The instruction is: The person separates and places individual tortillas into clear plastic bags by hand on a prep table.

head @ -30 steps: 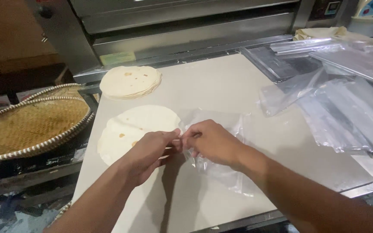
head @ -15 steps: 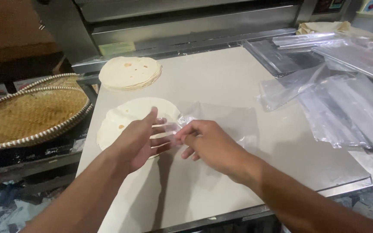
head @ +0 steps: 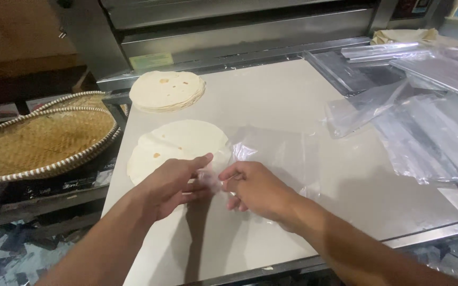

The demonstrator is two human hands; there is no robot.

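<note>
Bag (head: 276, 159), clear plastic, lies flat on the table (head: 271, 95), its body running toward 2 o'clock from the left hand (head: 173, 182) and right hand (head: 255, 188), whose fingertips pinch its near-left edge, beside flatbreads (head: 178, 145) at 11 o'clock.

Glossy clear plastic bag (head: 271, 153), woven basket (head: 38, 140)

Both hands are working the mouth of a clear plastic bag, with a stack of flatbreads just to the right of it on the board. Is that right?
Not quite. The head view shows the flatbreads lying to the left of the clear plastic bag, not the right. The rest holds: the left hand and right hand both pinch the bag's edge on the board.
</note>
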